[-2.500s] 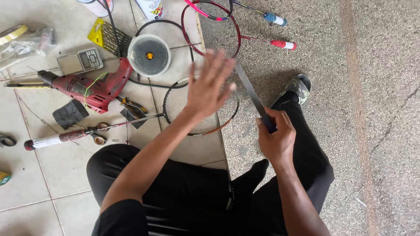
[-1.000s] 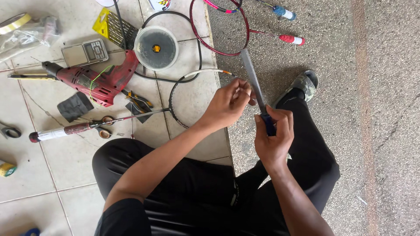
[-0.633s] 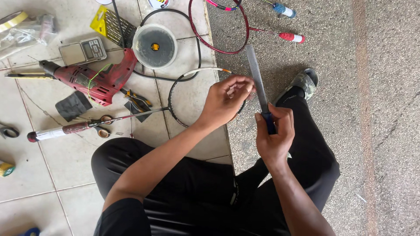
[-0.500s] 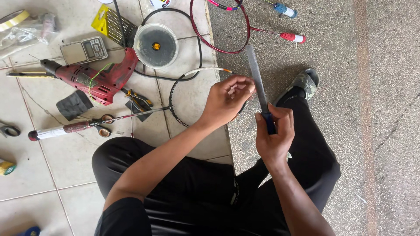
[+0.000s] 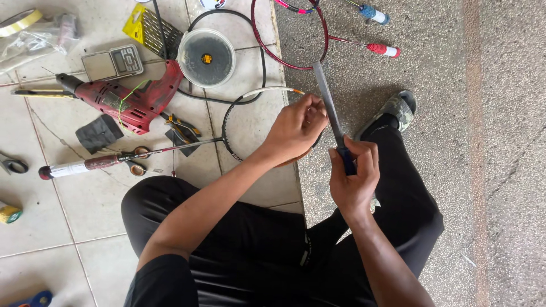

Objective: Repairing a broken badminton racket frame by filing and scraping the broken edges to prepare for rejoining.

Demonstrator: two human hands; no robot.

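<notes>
Above your lap, you hold a flat metal file upright between both hands.

Your right hand has its fingers closed around the file's dark handle, blade pointing away from you. Your left hand curls its fingers against the blade's left edge, touching it. On the floor tiles just beyond lie a black racket frame, a red drill and a round lidded tub.

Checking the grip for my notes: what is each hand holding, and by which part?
Right hand holds a flat metal file by its dark handle. Left hand pinches something small against the blade; what it is cannot be told.
</notes>
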